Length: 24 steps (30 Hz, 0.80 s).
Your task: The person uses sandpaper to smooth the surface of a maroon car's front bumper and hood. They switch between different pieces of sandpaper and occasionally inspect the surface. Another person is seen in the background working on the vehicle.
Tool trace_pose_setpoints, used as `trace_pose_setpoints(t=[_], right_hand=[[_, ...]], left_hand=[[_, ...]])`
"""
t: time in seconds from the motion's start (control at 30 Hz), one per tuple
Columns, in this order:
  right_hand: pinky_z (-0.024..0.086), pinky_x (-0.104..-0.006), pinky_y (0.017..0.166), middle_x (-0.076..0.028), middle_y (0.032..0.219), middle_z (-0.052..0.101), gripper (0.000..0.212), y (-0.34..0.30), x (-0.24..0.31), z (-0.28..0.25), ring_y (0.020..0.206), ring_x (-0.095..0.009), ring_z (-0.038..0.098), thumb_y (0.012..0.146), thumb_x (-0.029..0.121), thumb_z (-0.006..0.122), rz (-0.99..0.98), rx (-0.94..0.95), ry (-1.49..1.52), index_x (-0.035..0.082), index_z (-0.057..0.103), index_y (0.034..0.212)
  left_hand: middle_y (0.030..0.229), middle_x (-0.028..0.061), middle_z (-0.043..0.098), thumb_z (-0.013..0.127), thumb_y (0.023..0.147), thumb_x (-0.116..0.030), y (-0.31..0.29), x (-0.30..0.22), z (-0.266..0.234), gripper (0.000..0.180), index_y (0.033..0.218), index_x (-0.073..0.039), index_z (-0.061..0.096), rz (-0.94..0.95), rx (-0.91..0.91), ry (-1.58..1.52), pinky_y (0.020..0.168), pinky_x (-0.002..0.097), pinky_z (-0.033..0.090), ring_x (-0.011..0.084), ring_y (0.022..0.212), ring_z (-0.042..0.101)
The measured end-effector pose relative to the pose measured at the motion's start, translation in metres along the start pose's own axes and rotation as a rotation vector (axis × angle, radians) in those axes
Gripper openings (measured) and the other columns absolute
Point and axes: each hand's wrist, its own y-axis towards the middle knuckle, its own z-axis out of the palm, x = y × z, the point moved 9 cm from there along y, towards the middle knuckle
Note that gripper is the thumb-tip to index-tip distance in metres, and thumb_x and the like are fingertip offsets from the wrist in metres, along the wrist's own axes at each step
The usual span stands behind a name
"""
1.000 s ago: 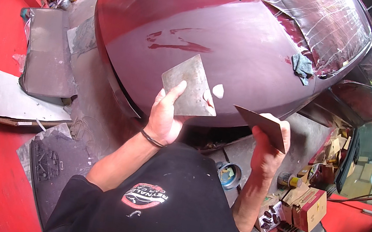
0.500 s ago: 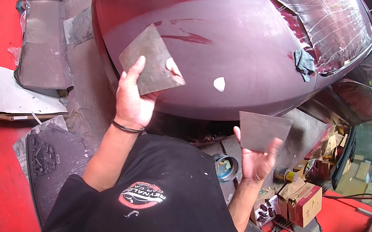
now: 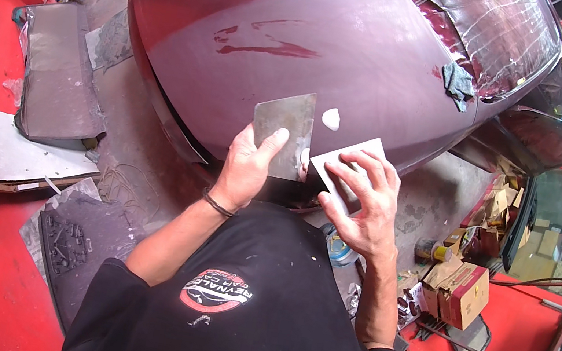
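Observation:
My left hand (image 3: 245,173) grips a thin grey putty spreader (image 3: 284,122), thumb pressed on its near face. A small pale pinkish dab (image 3: 304,160) shows at that spreader's right edge. In my right hand (image 3: 368,209) is a second flat spreader (image 3: 367,150), tilted, with my fingers laid across its face. The two spreaders are close together over the front of a dark red car hood (image 3: 236,86), much of it dulled to greyish purple. Just beyond them, a white blob (image 3: 331,118) that looks like filler sits on the hood. Glossier red patches (image 3: 265,46) show farther up.
A grey-blue rag (image 3: 457,86) lies near the windshield, which has plastic film (image 3: 498,33) over it. Car panels (image 3: 57,71) lean at left above a white board (image 3: 25,151). Cardboard boxes (image 3: 463,295), a yellow-labelled can (image 3: 441,254) and a blue-rimmed tub (image 3: 341,251) stand at right.
Both hands have come toward each other in front of my chest. The left spreader has moved right and down; the right one has moved left, up and turned, with fingers now over its face.

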Motion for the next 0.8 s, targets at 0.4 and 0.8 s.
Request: trace_pose_setpoints(t=[0.4, 0.8], right_hand=[[0.035, -0.0548, 0.112, -0.001, 0.127, 0.068, 0.037, 0.0, -0.071, 0.053, 0.13, -0.027, 0.055, 0.085, 0.034, 0.08, 0.127, 0.014, -0.251, 0.02, 0.079, 0.12], [0.036, -0.059, 0.109, 0.001, 0.127, 0.07, 0.033, 0.022, -0.081, 0.081, 0.128, -0.026, 0.057, 0.083, 0.034, 0.079, 0.131, 0.252, -0.408, 0.021, 0.081, 0.113]], left_hand=[[0.12, 0.008, 0.073, 0.069, 0.105, -0.022, 0.051, 0.042, -0.098, 0.031, 0.132, -0.006, 0.063, -0.003, -0.191, -0.365, 0.096, 0.0408, 0.062, 0.0218, 0.108, 0.074], [0.114, 0.0014, 0.074, 0.073, 0.102, -0.026, 0.065, 0.096, -0.129, 0.031, 0.127, -0.01, 0.068, -0.021, -0.324, -0.252, 0.089, 0.0332, 0.059, 0.0142, 0.1, 0.073]])
